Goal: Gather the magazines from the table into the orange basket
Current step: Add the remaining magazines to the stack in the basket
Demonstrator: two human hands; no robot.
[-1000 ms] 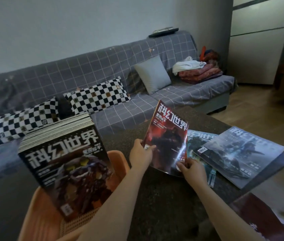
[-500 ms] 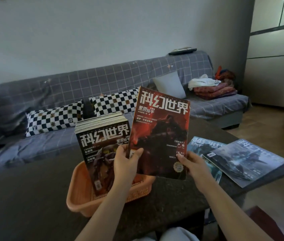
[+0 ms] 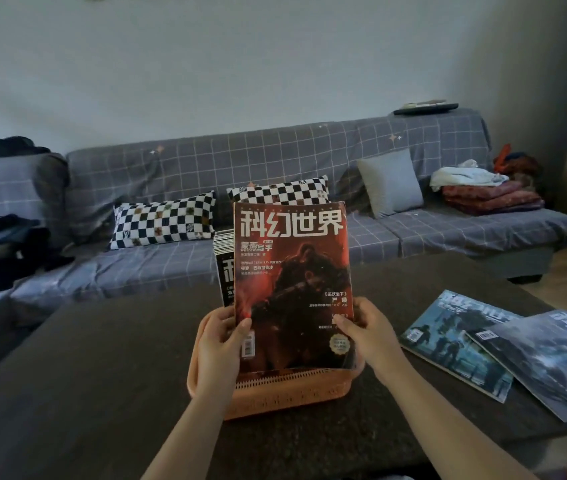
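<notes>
Over the orange basket (image 3: 275, 389), left hand (image 3: 221, 336) and right hand (image 3: 370, 332) grip clamped on upright red magazine (image 3: 292, 271) edges

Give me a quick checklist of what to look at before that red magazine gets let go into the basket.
1. Both hands hold it: left hand and right hand grip the red magazine by its lower edges: ok.
2. Its bottom edge sits inside the orange basket: ok.
3. It stands upright before the stack: ok.
4. Room left in the basket: cannot tell.
5. Table cleared: not ok, two blue-grey magazines remain.
</notes>
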